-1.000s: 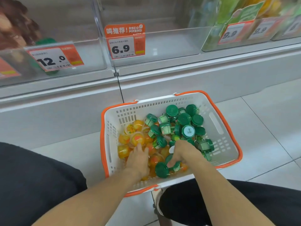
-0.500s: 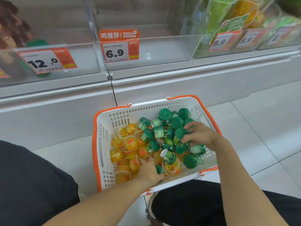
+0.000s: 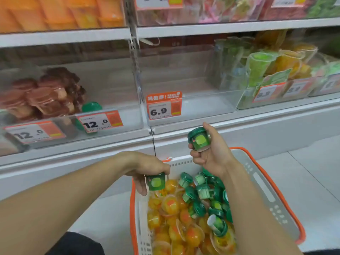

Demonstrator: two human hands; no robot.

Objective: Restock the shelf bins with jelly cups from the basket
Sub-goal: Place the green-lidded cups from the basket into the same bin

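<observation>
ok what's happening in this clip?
A person is restocking shelf bins from a white basket with an orange rim, full of green-lidded and orange jelly cups. Each hand holds one green cup: the right hand has its green cup raised toward the clear bin tagged 6.9, which looks bare; the left hand holds its own cup just above the basket. Neither is in a bin yet.

hands [image 3: 211,153] gripping green cups [image 3: 199,139], basket [image 3: 266,190]
</observation>
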